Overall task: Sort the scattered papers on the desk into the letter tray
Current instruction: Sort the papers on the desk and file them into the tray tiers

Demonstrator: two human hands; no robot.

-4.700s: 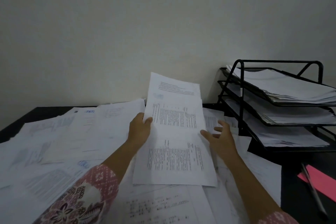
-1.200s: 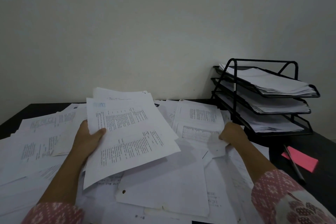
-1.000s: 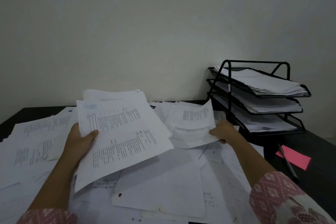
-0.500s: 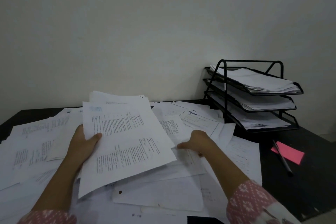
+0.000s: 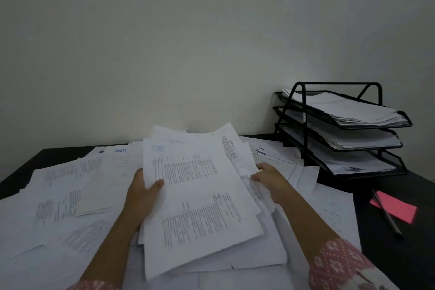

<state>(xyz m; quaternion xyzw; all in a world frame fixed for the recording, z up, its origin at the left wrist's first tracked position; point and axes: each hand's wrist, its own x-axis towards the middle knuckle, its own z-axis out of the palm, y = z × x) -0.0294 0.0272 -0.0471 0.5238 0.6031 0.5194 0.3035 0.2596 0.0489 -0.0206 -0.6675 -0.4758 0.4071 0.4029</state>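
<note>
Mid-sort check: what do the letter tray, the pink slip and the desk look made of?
Letter tray: black metal, seemingly matte; thin bent rods and mesh walls show it. Pink slip: thin matte paper, lying flat; possibly a sticky-note pad. Desk: dark, smooth, dull top; laminate or painted board, cannot tell which.

dim, flat indoor light, soft shadows, print perhaps slightly blurred, wide-angle bending at edges.
</note>
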